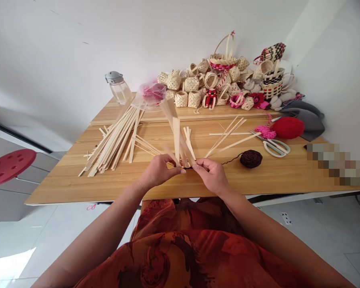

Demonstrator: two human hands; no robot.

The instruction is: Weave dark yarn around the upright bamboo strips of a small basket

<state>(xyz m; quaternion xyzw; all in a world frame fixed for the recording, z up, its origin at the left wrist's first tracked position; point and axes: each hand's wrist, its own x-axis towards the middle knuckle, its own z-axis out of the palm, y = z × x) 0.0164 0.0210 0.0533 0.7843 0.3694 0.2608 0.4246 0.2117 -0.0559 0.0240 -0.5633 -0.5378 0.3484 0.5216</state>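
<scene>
Both hands meet above the near edge of the wooden table (258, 176). My left hand (159, 170) pinches the lower ends of several pale flat strips (177, 138) that fan upward. My right hand (211, 173) is closed on the same bunch from the right side, fingers pressed together. A dark brown thread runs from the hands to a dark brown yarn ball (251, 158) lying to the right. The strips stand tilted, their tips blurred.
A loose pile of pale strips (114, 140) lies left. Scissors (274, 147), a red yarn ball (288, 127) and pink thread (265, 132) sit right. Many small woven baskets (216, 82) crowd the back edge beside a clear bottle (118, 87). A red stool (9, 166) stands left.
</scene>
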